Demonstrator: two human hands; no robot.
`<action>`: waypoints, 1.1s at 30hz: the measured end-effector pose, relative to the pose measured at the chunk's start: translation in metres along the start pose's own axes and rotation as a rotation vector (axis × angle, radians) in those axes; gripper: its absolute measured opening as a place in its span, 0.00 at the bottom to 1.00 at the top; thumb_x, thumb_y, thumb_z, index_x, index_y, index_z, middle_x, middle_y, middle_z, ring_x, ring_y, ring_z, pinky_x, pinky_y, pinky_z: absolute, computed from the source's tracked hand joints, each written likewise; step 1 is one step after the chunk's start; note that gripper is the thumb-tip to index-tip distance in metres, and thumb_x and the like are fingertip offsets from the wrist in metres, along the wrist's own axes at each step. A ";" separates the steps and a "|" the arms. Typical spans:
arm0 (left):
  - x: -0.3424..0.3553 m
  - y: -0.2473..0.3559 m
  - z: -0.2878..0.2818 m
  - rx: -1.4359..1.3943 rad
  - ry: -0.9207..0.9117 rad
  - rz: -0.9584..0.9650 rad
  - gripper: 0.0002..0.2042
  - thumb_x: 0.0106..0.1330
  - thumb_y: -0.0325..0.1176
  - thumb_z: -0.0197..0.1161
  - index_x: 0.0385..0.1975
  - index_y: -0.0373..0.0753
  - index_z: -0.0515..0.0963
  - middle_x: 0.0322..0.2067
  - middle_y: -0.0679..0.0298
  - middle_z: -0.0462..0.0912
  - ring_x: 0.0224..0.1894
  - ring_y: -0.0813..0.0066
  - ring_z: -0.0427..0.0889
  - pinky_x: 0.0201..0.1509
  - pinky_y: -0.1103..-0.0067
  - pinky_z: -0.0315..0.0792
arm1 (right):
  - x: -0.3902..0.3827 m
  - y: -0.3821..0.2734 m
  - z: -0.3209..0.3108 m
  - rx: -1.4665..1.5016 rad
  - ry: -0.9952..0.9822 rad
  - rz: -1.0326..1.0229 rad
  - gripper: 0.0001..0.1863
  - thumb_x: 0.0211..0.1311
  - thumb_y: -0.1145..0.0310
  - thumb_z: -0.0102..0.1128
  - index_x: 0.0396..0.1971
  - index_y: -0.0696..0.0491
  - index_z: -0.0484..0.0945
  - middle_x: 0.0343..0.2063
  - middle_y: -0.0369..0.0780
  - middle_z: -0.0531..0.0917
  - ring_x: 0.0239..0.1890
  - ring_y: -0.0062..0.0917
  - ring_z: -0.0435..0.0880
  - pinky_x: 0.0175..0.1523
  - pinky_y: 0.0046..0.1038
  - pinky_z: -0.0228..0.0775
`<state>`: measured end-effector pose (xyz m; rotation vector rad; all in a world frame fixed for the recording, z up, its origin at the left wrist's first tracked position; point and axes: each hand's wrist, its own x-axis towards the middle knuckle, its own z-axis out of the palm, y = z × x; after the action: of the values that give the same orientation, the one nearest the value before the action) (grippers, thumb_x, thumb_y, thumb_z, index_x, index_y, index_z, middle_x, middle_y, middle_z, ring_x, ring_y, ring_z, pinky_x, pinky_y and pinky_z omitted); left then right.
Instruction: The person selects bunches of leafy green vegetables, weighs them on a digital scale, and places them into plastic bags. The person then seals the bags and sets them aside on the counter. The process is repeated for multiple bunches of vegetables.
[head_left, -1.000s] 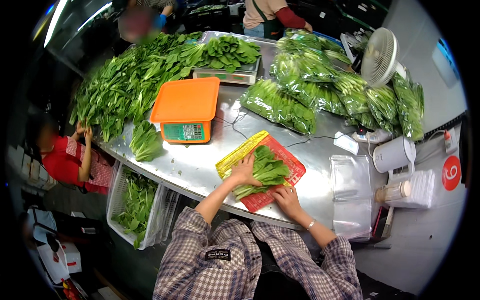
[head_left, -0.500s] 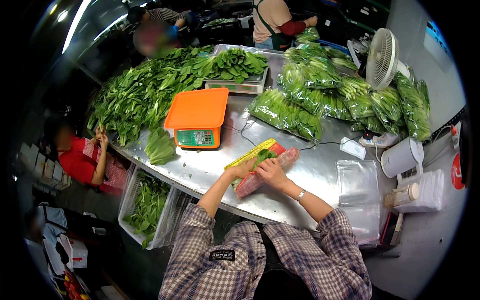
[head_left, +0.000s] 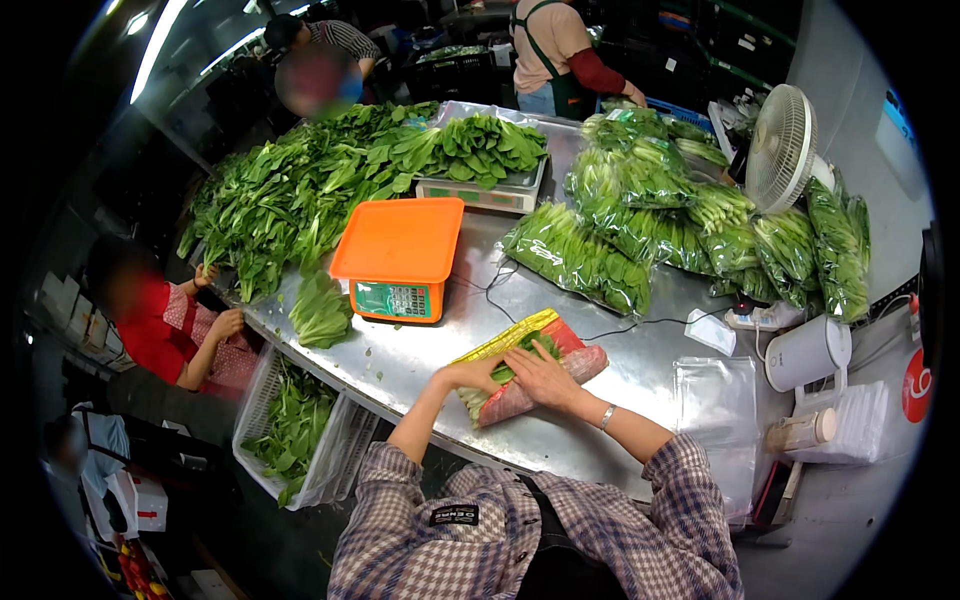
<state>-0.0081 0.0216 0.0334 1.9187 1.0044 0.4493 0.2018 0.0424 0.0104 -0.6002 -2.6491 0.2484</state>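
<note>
A bunch of leafy greens (head_left: 472,402) lies on a red and yellow plastic sheet (head_left: 566,349) near the table's front edge, its pale stems toward me. My left hand (head_left: 478,375) closes on the left side of the bunch, its fingertips partly hidden among the leaves. My right hand (head_left: 545,380) lies over the bunch and the red part of the sheet, fingers stretched out toward the left hand. Behind them stands an orange-topped scale (head_left: 396,245), with a loose bunch of greens (head_left: 320,311) beside it.
A heap of greens (head_left: 270,200) covers the table's far left; a second scale (head_left: 485,196) carries more. Bagged greens (head_left: 580,255) are piled at right, near a fan (head_left: 781,148), a white kettle (head_left: 806,352) and clear bags (head_left: 715,400). A crate (head_left: 255,455) stands below left. Other people work nearby.
My right hand has gone from gripping the red edge of the sheet to lying flat across the bunch. The red side now sits lower and flatter. The person at left has lowered a hand.
</note>
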 end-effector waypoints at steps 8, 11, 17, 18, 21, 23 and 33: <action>0.018 -0.044 -0.020 0.126 0.299 -0.626 0.23 0.54 0.42 0.62 0.46 0.32 0.73 0.41 0.48 0.78 0.43 0.59 0.79 0.46 0.72 0.72 | -0.010 -0.007 0.002 0.007 0.034 0.045 0.22 0.57 0.65 0.52 0.51 0.58 0.68 0.51 0.45 0.73 0.57 0.33 0.68 0.64 0.42 0.51; 0.023 -0.063 -0.014 0.201 0.180 -0.669 0.23 0.53 0.45 0.61 0.41 0.32 0.76 0.38 0.49 0.80 0.40 0.57 0.80 0.44 0.71 0.72 | -0.006 -0.009 0.000 0.005 0.069 0.028 0.20 0.57 0.66 0.50 0.49 0.59 0.69 0.49 0.46 0.74 0.55 0.34 0.70 0.63 0.42 0.52; 0.040 -0.021 -0.032 0.187 0.020 -0.498 0.18 0.60 0.47 0.55 0.39 0.39 0.80 0.37 0.50 0.81 0.38 0.53 0.79 0.46 0.70 0.71 | -0.005 -0.012 0.002 -0.022 0.191 0.136 0.19 0.57 0.66 0.50 0.47 0.59 0.70 0.45 0.46 0.75 0.52 0.35 0.71 0.62 0.41 0.55; 0.037 -0.030 -0.023 0.259 0.057 -0.438 0.19 0.61 0.47 0.54 0.41 0.39 0.79 0.40 0.48 0.79 0.41 0.53 0.78 0.48 0.70 0.70 | -0.005 -0.013 0.004 -0.033 0.223 0.148 0.18 0.57 0.66 0.50 0.46 0.60 0.71 0.45 0.45 0.75 0.52 0.35 0.72 0.61 0.41 0.55; 0.034 -0.019 -0.010 0.069 -0.131 -0.468 0.28 0.59 0.52 0.56 0.52 0.37 0.70 0.53 0.42 0.68 0.54 0.52 0.69 0.58 0.69 0.63 | -0.009 -0.012 0.019 -0.074 0.263 0.199 0.18 0.54 0.68 0.49 0.44 0.59 0.72 0.42 0.44 0.76 0.50 0.35 0.72 0.59 0.41 0.57; 0.014 -0.017 0.006 0.398 -0.147 -0.351 0.49 0.43 0.62 0.65 0.60 0.32 0.56 0.54 0.43 0.67 0.55 0.48 0.68 0.57 0.66 0.64 | -0.012 -0.010 0.025 -0.086 0.285 0.187 0.18 0.50 0.69 0.47 0.42 0.59 0.73 0.40 0.43 0.77 0.47 0.35 0.73 0.57 0.40 0.60; -0.007 0.006 0.036 0.795 -0.083 -0.300 0.37 0.56 0.55 0.55 0.59 0.34 0.56 0.55 0.47 0.63 0.51 0.45 0.69 0.49 0.51 0.65 | -0.006 -0.045 -0.025 -0.061 0.096 0.057 0.40 0.46 0.53 0.63 0.59 0.52 0.59 0.56 0.46 0.64 0.61 0.41 0.60 0.63 0.53 0.47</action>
<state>0.0135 -0.0051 0.0197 2.3735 1.5332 -0.2523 0.2011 0.0016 0.0423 -0.6905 -2.5573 0.1515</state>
